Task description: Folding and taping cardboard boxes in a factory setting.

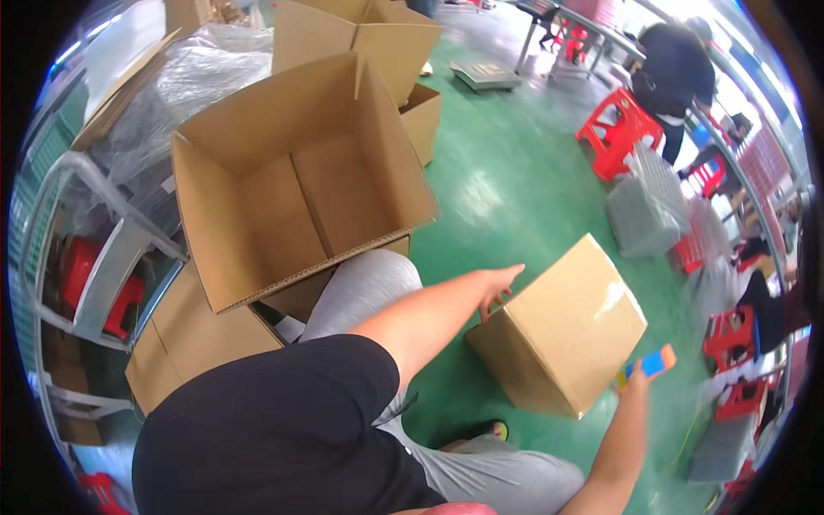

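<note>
Tan carton (571,322); blue-and-orange object (655,364)

Left hand (497,285) stretched forward, index finger extended; right hand (634,382) well apart, fingers curled.

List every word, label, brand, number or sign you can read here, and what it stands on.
No text can be read in this picture.
Closed carton: no print shows on its visible sides.
Large open carton: none shows.
Blue-and-orange object in the right hand: too small and blurred to read any marking.
</note>
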`<control>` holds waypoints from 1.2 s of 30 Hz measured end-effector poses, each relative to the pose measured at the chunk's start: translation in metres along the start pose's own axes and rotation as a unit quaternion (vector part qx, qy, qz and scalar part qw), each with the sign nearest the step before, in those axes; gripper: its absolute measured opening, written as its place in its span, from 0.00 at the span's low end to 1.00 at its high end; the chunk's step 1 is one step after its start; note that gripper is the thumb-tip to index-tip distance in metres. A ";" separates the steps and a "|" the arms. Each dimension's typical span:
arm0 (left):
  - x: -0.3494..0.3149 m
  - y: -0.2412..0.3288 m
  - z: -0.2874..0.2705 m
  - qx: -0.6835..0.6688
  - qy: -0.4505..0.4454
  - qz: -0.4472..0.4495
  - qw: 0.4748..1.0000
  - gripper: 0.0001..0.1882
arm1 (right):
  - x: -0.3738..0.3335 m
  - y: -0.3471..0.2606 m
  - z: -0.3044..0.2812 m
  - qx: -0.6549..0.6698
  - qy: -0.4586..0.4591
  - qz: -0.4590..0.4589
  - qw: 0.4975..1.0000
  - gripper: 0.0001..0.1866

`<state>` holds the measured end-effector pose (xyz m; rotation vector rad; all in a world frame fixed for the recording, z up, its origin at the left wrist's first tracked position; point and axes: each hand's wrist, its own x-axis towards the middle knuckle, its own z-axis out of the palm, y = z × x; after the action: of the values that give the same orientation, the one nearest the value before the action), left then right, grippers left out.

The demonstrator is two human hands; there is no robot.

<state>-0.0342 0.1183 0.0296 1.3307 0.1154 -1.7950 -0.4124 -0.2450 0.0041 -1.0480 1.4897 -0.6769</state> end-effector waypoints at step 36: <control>-0.100 -0.033 -0.022 0.432 0.408 0.305 0.744 0.42 | -0.167 0.010 0.126 -0.055 -0.267 -0.021 0.962 0.29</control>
<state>-0.0359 0.2086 0.0888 2.3828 -0.6981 -0.5451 -0.2976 -0.0747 0.0472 -1.2331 1.0417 -0.3033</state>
